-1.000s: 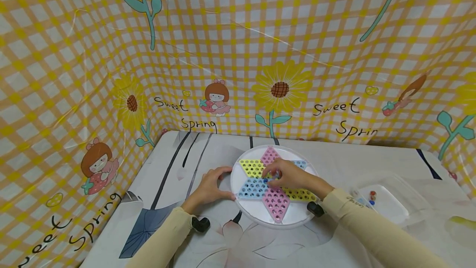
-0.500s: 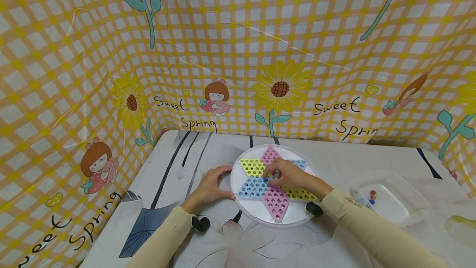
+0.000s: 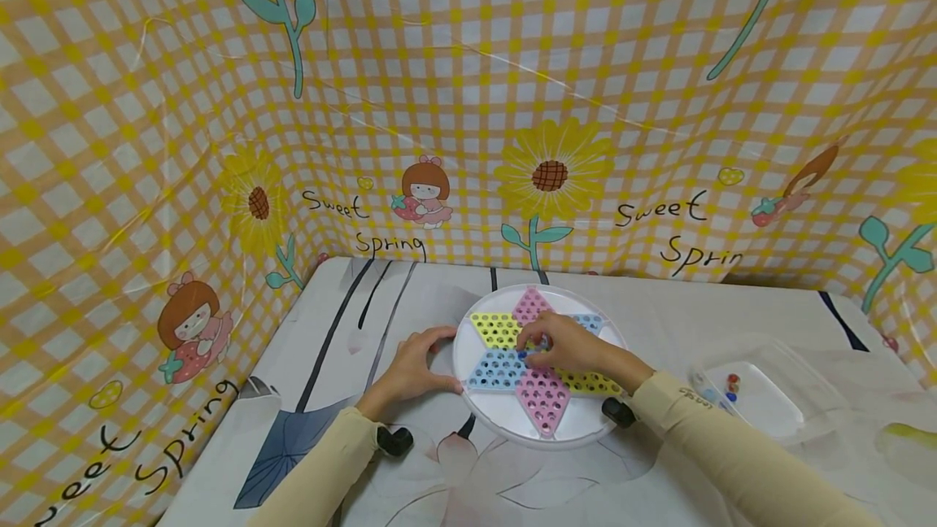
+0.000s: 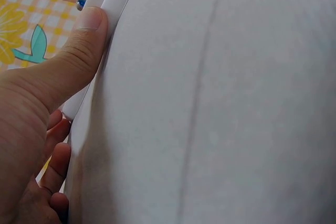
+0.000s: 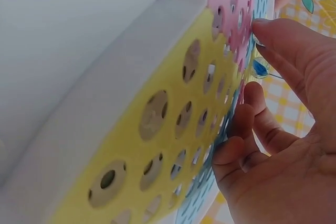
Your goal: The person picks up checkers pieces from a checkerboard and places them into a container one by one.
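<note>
Little is changing since the earlier frames: both hands are staying where they were, and only the right fingertips are shifting slightly over the middle of the board.

Nearest, two cream sleeves are reaching in from 6 o'clock. Just beyond them, the left hand point(image 3: 413, 368) is curling around the board point(image 3: 578, 423) at its 9 o'clock rim, thumb pressing on the white edge point(image 4: 113, 3) and fingers tucking underneath. The right hand point(image 3: 574, 346) is lying across the board's centre, its fingertips coming together to pinch a blue marble point(image 5: 259, 67) right over the star's holes; whether it is going in or coming out cannot be told.

As for progress, the blue point at 8 o'clock seems to be holding dark marbles in several holes, while the yellow point point(image 3: 498, 330) and pink point point(image 3: 543, 398) are looking mostly unfilled, so much of the star appears to be waiting. At 3 o'clock, well apart from the board, a clear tray point(image 3: 769, 405) is holding a few loose marbles point(image 3: 732, 385).

Farthest off, a checked cloth backdrop point(image 3: 468, 104) with sunflowers is rising behind the surface point(image 3: 659, 307).
</note>
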{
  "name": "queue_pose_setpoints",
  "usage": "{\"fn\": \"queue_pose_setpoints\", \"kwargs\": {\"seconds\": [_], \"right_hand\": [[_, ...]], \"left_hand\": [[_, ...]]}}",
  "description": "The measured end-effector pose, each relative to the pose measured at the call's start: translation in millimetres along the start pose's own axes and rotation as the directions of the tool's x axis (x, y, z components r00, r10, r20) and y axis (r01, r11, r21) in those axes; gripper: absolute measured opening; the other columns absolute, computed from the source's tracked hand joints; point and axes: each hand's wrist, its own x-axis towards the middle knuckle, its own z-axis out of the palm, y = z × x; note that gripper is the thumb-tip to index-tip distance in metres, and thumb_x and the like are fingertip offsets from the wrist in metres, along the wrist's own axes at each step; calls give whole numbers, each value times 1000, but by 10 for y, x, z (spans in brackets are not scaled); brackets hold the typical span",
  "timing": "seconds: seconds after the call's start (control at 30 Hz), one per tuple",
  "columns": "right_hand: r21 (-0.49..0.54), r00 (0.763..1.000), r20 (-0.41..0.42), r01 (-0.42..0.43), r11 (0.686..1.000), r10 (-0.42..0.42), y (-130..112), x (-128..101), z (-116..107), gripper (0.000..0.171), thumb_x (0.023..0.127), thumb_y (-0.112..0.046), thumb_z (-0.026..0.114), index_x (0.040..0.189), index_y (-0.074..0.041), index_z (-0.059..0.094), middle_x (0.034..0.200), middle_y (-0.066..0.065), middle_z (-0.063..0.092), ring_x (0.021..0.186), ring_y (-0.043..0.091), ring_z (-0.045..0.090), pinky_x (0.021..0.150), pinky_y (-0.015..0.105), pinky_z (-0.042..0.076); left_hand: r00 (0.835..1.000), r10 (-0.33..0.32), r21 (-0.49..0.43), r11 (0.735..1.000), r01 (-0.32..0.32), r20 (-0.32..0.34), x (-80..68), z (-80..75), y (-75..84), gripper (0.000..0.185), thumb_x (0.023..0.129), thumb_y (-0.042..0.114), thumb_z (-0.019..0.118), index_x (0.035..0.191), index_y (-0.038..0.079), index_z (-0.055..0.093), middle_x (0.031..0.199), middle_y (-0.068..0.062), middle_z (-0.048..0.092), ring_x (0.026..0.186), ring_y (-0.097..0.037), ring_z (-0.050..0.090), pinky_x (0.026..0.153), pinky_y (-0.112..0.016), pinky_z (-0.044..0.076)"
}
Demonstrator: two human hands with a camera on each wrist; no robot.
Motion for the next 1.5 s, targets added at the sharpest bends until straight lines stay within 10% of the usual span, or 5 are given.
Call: {"fn": "queue_pose_setpoints", "kwargs": {"seconds": [1.5], "right_hand": [[47,970,-174,179,983,-168,-132,-130,-314,18,92,-10,77,109,-14,72,104,-1,65,89,21,59,73,34,55]], "left_hand": [[1000,-8,7,1000,8,13,-2,8,-14,90,68,37,97,146,19,56,127,1,62,101,-17,46,88,-39,29]]}}
